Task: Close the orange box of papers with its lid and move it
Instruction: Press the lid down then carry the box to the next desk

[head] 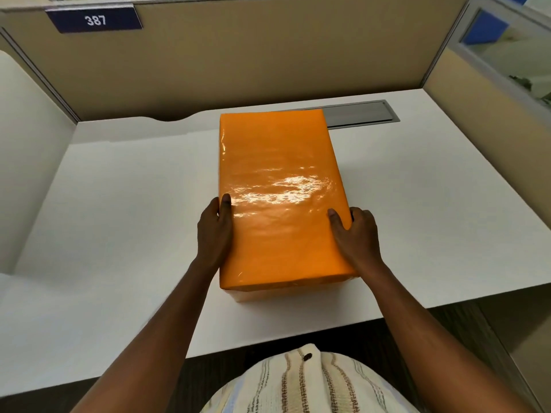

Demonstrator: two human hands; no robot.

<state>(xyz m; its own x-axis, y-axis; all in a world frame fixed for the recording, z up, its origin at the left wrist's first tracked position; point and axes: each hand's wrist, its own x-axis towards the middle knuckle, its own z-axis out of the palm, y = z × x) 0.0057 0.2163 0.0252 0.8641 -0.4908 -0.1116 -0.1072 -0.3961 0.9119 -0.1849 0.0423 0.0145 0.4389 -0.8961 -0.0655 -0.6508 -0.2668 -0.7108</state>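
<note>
On white desk (119, 204), centre: orange box (277, 204), lid on, contents hidden. Left hand (215, 231) and right hand (356, 234) clamp its near sides; both grips closed on box.

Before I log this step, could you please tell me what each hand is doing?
Left hand: gripping the orange box at its left side.
Right hand: gripping its right side.

One glossy orange rectangular box (278, 198), lid on, sits on one white desk (119, 204), gripped by two bare hands: left (215, 231), right (354, 234). One grey cable tray (362, 113) lies at far right, one blue "387" plate (94, 20) at far left.
</note>
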